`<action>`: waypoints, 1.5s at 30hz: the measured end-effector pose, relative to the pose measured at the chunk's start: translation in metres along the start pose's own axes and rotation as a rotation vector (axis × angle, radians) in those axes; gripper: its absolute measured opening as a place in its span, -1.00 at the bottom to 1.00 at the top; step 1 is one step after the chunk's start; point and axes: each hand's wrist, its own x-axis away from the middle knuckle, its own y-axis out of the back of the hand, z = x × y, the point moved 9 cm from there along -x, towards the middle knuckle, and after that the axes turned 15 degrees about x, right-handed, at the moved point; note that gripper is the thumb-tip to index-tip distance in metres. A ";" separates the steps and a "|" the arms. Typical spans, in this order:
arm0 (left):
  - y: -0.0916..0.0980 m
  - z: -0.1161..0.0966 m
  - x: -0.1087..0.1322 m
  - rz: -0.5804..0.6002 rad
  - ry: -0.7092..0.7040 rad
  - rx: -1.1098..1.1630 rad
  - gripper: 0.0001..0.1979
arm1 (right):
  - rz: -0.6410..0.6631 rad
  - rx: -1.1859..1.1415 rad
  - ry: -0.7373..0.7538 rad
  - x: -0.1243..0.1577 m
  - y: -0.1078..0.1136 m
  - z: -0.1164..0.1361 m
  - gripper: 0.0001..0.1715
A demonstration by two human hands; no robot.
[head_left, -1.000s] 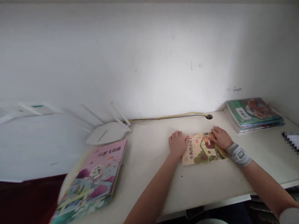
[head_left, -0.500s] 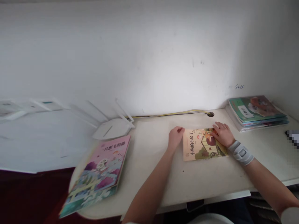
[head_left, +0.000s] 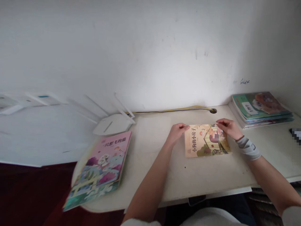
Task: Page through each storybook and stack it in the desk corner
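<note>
A thin picture book [head_left: 207,141] with a peach cover, a drawn house and dark lettering lies in front of me on the white desk. My left hand [head_left: 179,131] is closed at its upper left corner, thumb resting on the cover. At the upper right corner, my right hand [head_left: 228,128] pinches the edge between thumb and fingers. A grey wrap [head_left: 249,147] circles my right wrist. Whether the book's far edge is lifted off the desk, I cannot tell.
To the left, a pink picture book [head_left: 108,160] lies on another book, overhanging the desk edge. Behind it stands a white router [head_left: 113,124]. A stack of books [head_left: 261,106] sits at the back right. A yellow cable [head_left: 164,110] runs along the wall to a desk hole [head_left: 213,110].
My right hand has gone from lying flat on the cover to pinching the upper right corner. My left thumb has come onto the cover. The view has shifted slightly.
</note>
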 end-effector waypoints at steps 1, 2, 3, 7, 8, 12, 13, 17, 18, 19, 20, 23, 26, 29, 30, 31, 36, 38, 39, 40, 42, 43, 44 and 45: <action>-0.001 0.000 0.000 0.009 0.013 0.033 -0.68 | 0.031 -0.100 -0.055 -0.001 0.001 -0.005 -0.58; -0.002 0.001 0.001 0.022 0.033 0.085 -0.67 | 0.051 -0.189 -0.102 -0.001 0.002 -0.009 -0.56; -0.004 0.003 0.002 0.035 0.063 0.145 -0.65 | 0.063 -0.265 -0.143 -0.002 0.004 -0.014 -0.55; -0.005 0.016 0.003 0.036 0.174 0.208 -0.60 | 0.136 -0.367 -0.295 -0.002 0.001 -0.036 -0.46; -0.003 0.017 0.002 0.020 0.169 0.112 -0.61 | 0.154 -0.319 -0.322 -0.001 -0.002 -0.042 -0.47; 0.006 0.013 -0.001 -0.087 0.081 -0.466 -0.61 | 0.123 0.149 -0.293 -0.004 -0.007 -0.053 -0.63; 0.006 0.013 -0.001 -0.109 0.076 -0.552 -0.61 | 0.111 0.299 -0.262 -0.005 -0.008 -0.051 -0.69; 0.007 0.012 0.003 -0.184 0.094 -0.808 -0.74 | 0.157 0.752 -0.245 -0.001 -0.014 -0.044 -0.73; 0.005 0.009 0.004 -0.193 0.071 -0.868 -0.75 | 0.172 0.814 -0.257 0.000 -0.014 -0.043 -0.70; 0.002 0.006 0.005 -0.184 0.035 -0.913 -0.74 | 0.178 0.860 -0.263 0.001 -0.014 -0.042 -0.68; -0.003 0.003 0.006 -0.162 -0.009 -0.943 -0.74 | 0.180 0.889 -0.258 0.002 -0.014 -0.040 -0.68; -0.019 -0.002 0.009 -0.080 -0.110 -1.055 -0.75 | 0.186 0.907 -0.210 0.003 -0.016 -0.033 -0.69; -0.028 -0.003 0.010 -0.066 -0.137 -1.160 -0.69 | 0.209 0.896 -0.205 0.003 -0.020 -0.032 -0.70; -0.032 -0.002 0.009 -0.082 -0.133 -1.217 -0.63 | 0.218 0.921 -0.231 0.004 -0.021 -0.032 -0.71; -0.032 -0.001 0.008 -0.087 -0.128 -1.229 -0.62 | 0.219 0.933 -0.234 0.004 -0.021 -0.031 -0.71; -0.032 0.000 0.008 -0.091 -0.123 -1.235 -0.61 | 0.221 0.944 -0.233 0.004 -0.022 -0.030 -0.71; -0.025 0.009 0.005 -0.096 -0.032 -1.131 -0.61 | 0.246 0.998 -0.204 0.004 -0.026 -0.028 -0.69; -0.020 0.009 0.003 -0.095 0.006 -1.031 -0.64 | 0.244 1.021 -0.195 0.004 -0.027 -0.028 -0.67; -0.017 0.009 0.002 -0.086 0.017 -0.957 -0.65 | 0.242 1.031 -0.192 0.004 -0.027 -0.028 -0.66; -0.015 0.009 0.002 -0.065 0.032 -0.853 -0.64 | 0.239 1.038 -0.193 0.004 -0.027 -0.029 -0.65; -0.010 0.013 0.002 -0.001 0.105 -0.531 -0.61 | 0.231 1.037 -0.198 0.004 -0.028 -0.031 -0.64; -0.010 0.017 0.003 0.046 0.168 -0.343 -0.59 | 0.226 1.024 -0.204 0.004 -0.027 -0.032 -0.64; -0.012 0.022 0.006 0.098 0.242 -0.170 -0.58 | 0.219 1.004 -0.211 0.003 -0.027 -0.033 -0.65; -0.015 0.027 0.009 0.149 0.315 -0.032 -0.57 | 0.211 0.980 -0.219 0.002 -0.027 -0.035 -0.66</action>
